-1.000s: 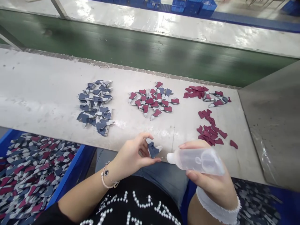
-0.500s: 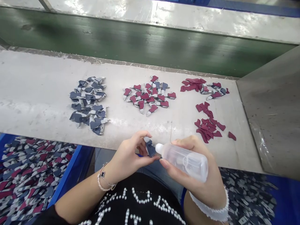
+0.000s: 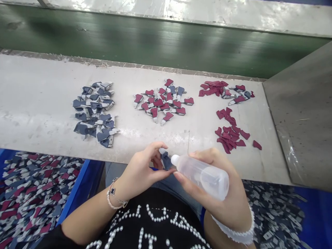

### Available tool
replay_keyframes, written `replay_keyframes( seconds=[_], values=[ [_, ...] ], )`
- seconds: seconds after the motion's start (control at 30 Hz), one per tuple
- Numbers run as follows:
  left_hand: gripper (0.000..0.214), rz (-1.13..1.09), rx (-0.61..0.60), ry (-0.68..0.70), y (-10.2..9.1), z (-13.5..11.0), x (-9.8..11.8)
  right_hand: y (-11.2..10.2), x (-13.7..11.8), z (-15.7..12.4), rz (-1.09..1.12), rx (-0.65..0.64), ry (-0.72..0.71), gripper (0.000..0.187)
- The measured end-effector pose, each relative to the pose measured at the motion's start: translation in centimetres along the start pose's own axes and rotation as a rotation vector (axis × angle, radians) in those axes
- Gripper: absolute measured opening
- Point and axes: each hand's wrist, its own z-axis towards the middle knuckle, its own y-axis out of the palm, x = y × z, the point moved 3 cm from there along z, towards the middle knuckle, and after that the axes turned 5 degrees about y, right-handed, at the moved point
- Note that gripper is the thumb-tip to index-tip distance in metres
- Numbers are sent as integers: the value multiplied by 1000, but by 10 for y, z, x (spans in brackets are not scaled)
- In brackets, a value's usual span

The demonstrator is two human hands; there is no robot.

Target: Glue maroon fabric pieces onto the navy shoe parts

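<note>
Between the thumb and fingers of my left hand (image 3: 145, 169) is a small blue-grey plastic part (image 3: 165, 159). My right hand (image 3: 218, 186) wraps round a translucent squeeze bottle (image 3: 204, 174) with a white cap, some clear liquid inside. The bottle lies tilted, its nozzle end pointing left at the part; whether the tip touches it I cannot tell. Beyond my hands on the bench lies a group of similar parts topped with maroon pieces (image 3: 158, 103). Left of them is a pile of blue-grey parts (image 3: 95, 110) without maroon. Loose maroon pieces (image 3: 229, 136) lie at the right.
A blue bin (image 3: 77, 193) of mixed finished-looking parts stands below left; another blue bin (image 3: 315, 211) with grey parts is below right. A metal panel (image 3: 301, 114) bounds the bench (image 3: 41, 103) at right. Behind runs a green belt (image 3: 145, 45).
The view has shifted slightly. My right hand and the bottle have moved a little left relative to the part. Both hands keep their holds.
</note>
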Motion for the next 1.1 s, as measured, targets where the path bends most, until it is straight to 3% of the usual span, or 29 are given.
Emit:
replay_keyframes(
  seconds=[0.27,0.47,0.63,1.1],
  values=[
    [51,13,4,-2,-1,-1,0,-1,-2,1,-22,34,-13,23],
    [52,20,15,16,-1,0,1,1,-4,0,-36,-30,-31,21],
    [50,17,12,12,-2,1,2,0,-5,0,-42,20,-39,22],
    [59,0,28,-12,-4,1,-2,-2,-8,0,-37,-93,-14,23]
  ],
)
